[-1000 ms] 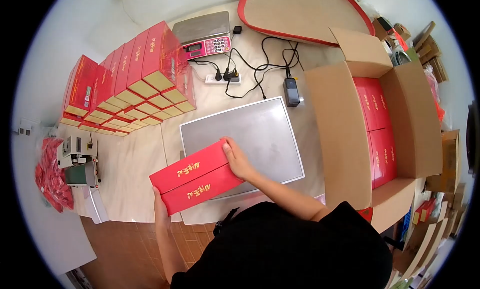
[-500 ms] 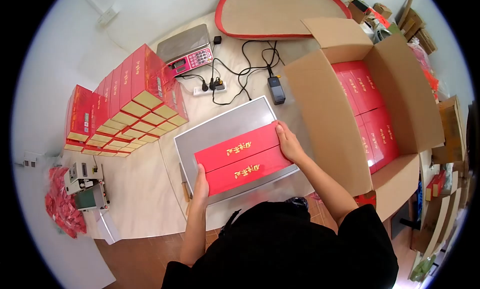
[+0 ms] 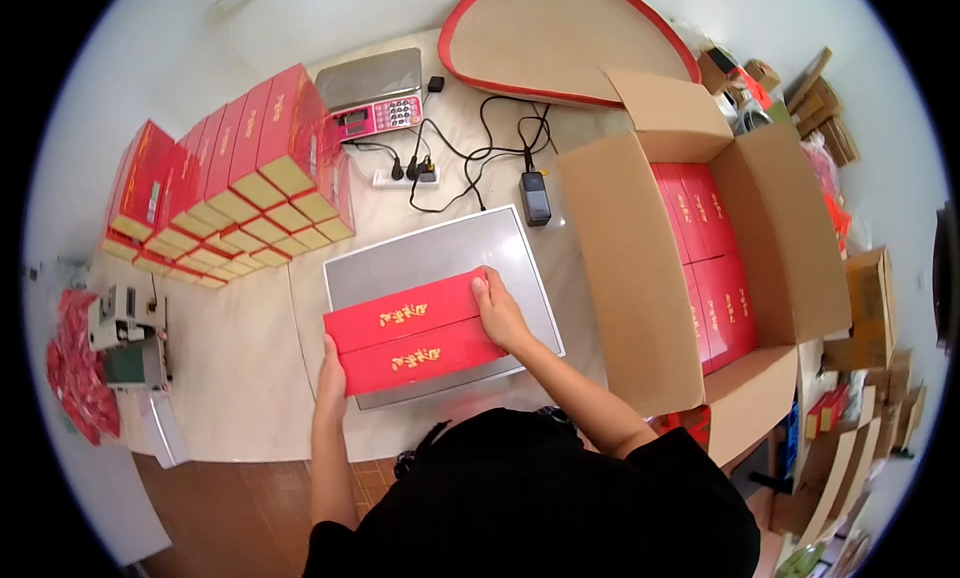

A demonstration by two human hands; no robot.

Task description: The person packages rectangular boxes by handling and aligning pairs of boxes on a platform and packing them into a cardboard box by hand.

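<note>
Hands clamp two red boxes (image 3: pixel 412 333) from both ends, left hand (image 3: pixel 331 373) and right hand (image 3: pixel 498 315), over the grey tray (image 3: pixel 440 253).

I see left hand (image 3: pixel 331 378) and right hand (image 3: pixel 500 318) gripping two red boxes (image 3: pixel 412 333) over the platform scale's (image 3: pixel 440 253) front edge; open carton (image 3: pixel 640 278) right.

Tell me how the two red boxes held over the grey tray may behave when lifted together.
The red boxes look stiff, with straight edges, so probably no sagging. Only end pressure from the left hand and right hand joins them, so one might slip. Lying flat, they should not roll.
</note>
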